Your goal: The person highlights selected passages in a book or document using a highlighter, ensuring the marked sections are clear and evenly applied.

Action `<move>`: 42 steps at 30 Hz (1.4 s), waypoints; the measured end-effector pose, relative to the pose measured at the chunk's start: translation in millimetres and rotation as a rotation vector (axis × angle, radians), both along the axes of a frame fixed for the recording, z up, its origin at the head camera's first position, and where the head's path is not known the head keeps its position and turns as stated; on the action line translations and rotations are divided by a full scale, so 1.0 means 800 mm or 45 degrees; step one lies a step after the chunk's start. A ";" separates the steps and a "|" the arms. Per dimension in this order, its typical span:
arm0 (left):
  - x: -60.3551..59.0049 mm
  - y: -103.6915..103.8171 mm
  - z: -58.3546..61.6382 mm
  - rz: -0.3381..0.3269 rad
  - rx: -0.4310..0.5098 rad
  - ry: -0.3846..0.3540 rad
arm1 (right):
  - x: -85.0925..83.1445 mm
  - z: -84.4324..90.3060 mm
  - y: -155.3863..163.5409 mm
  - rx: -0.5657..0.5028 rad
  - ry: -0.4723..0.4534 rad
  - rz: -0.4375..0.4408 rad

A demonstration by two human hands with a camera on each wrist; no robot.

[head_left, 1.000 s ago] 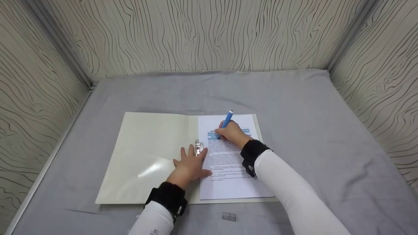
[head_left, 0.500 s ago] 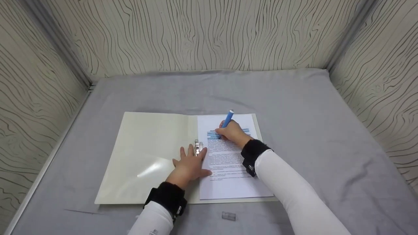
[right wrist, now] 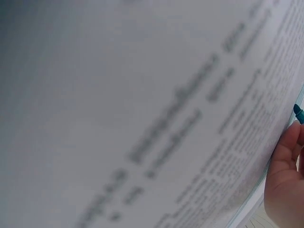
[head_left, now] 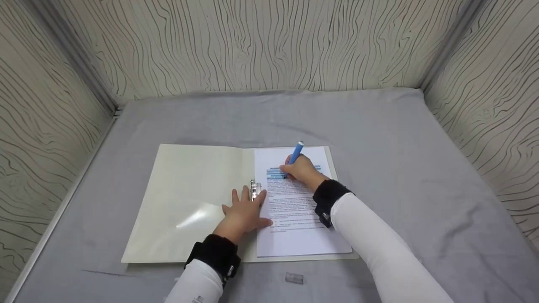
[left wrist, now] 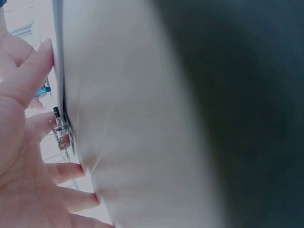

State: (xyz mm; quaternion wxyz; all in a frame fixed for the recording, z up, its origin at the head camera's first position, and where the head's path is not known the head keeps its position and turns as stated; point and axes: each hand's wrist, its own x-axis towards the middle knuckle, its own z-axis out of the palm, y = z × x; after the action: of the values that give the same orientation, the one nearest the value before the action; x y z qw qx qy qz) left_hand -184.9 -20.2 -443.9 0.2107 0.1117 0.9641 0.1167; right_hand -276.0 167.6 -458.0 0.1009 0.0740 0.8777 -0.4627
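Blue highlighter [head_left: 295, 153] gripped by right hand [head_left: 301, 170], tipped toward 1 o'clock for marking; printed page [head_left: 294, 219] pinned flat by spread-fingered left hand [head_left: 245, 210].

The printed sheet [head_left: 294, 210] in the open folder [head_left: 189, 202] carries lines of small text, too small and blurred to read in any view; no other writing shows.

Staged recording booth: woodgrain-papered walls [head_left: 261, 42] on 3 sides, grey cloth-covered tabletop [head_left: 400, 168].
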 end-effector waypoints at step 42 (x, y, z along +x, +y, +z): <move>0.000 0.000 -0.001 0.017 0.004 -0.014 | 0.002 0.000 0.015 -0.022 0.002 -0.030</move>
State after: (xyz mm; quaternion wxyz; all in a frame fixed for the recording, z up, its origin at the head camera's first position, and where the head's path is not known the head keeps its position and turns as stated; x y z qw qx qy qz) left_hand -184.9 -20.3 -444.7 0.2149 0.1050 0.9635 0.1204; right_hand -274.4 179.6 -458.3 0.0953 0.0830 0.8729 -0.4713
